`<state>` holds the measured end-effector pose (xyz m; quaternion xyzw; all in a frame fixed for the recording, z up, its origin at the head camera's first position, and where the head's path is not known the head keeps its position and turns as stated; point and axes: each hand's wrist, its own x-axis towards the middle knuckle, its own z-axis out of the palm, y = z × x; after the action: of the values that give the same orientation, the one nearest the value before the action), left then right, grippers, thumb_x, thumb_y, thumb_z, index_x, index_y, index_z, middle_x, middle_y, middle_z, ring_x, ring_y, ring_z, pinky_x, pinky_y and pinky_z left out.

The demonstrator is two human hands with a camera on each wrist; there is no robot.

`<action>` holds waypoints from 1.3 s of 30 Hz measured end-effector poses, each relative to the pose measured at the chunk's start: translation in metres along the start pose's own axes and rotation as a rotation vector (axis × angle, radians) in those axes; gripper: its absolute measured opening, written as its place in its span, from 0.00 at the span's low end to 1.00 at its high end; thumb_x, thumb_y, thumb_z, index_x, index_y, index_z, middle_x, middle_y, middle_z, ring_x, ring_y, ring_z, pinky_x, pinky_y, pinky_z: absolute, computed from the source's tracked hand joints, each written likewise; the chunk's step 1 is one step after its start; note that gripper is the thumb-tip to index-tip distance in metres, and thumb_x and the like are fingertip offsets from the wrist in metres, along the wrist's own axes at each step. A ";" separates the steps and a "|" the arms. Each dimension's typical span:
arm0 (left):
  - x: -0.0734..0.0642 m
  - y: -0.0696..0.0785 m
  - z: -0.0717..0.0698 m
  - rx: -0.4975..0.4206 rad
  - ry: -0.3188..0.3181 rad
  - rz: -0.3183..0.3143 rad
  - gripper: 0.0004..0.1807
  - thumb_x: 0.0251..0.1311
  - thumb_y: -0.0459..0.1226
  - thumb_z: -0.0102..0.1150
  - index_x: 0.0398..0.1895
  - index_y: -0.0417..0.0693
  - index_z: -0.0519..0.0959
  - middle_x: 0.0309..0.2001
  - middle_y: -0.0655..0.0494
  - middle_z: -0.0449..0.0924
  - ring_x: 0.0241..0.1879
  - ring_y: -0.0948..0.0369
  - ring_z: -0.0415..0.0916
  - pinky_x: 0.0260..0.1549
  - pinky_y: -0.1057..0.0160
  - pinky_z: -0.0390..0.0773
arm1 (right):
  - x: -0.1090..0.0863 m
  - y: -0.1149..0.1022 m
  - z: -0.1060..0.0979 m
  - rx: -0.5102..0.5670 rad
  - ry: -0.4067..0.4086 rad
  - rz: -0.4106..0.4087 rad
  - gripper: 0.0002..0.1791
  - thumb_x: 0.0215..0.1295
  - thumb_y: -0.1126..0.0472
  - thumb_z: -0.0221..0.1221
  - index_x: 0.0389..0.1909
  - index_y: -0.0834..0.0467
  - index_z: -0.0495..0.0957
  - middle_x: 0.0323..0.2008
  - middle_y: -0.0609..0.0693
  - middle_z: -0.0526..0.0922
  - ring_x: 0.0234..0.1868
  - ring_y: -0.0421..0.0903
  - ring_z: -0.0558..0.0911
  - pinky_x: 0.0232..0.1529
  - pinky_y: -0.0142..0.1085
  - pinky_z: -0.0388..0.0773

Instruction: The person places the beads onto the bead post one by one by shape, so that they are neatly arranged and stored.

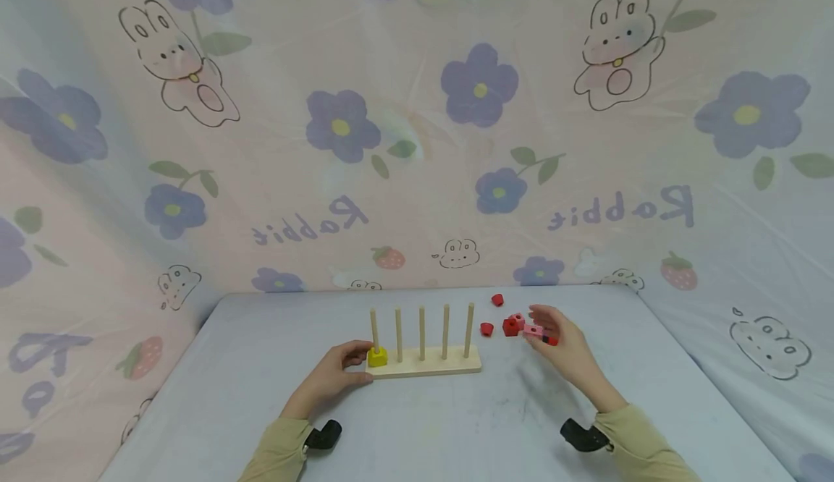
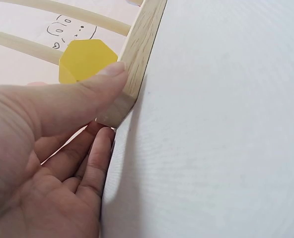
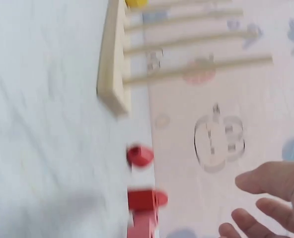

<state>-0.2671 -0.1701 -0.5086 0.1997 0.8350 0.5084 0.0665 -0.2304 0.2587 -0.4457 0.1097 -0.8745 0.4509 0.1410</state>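
A wooden peg stand with several upright pegs stands on the table. At the foot of its leftmost peg sits a yellow angular bead, which shows a many-sided face in the left wrist view. My left hand grips the left end of the base, thumb along the front and fingers behind the end. On the right, my right hand hovers over a cluster of beads with its fingers loosely spread and holds nothing. Among them are a red bead and a pink bead. The right wrist view shows the fingers above them.
Two more red beads lie apart from the cluster: one red bead near the stand's right end, another red bead farther back. The white table ends at a patterned cloth hung behind it and at both sides.
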 end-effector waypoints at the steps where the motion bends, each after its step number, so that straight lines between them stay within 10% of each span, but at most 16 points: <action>1: 0.000 0.000 0.000 -0.003 -0.001 -0.005 0.33 0.50 0.34 0.71 0.61 0.37 0.71 0.55 0.45 0.73 0.54 0.49 0.72 0.56 0.52 0.73 | 0.002 0.005 -0.007 -0.019 0.018 0.002 0.29 0.60 0.69 0.63 0.62 0.65 0.65 0.56 0.65 0.73 0.57 0.62 0.73 0.56 0.56 0.72; 15: 0.000 0.002 -0.003 -0.008 0.004 -0.025 0.33 0.51 0.35 0.71 0.61 0.39 0.71 0.56 0.46 0.73 0.55 0.49 0.72 0.57 0.52 0.72 | 0.017 0.074 -0.052 -0.190 0.059 0.017 0.27 0.60 0.71 0.61 0.60 0.70 0.65 0.53 0.69 0.74 0.54 0.65 0.72 0.52 0.60 0.72; 39: -0.001 0.000 -0.001 0.023 0.005 0.005 0.32 0.51 0.35 0.70 0.61 0.38 0.71 0.56 0.44 0.73 0.55 0.49 0.72 0.56 0.54 0.73 | 0.017 0.106 -0.058 -0.195 -0.074 0.209 0.16 0.60 0.70 0.59 0.49 0.72 0.73 0.45 0.69 0.76 0.44 0.64 0.79 0.41 0.49 0.82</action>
<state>-0.2663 -0.1710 -0.5085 0.2010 0.8406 0.4993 0.0608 -0.2720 0.3654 -0.4878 0.0206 -0.9254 0.3718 0.0708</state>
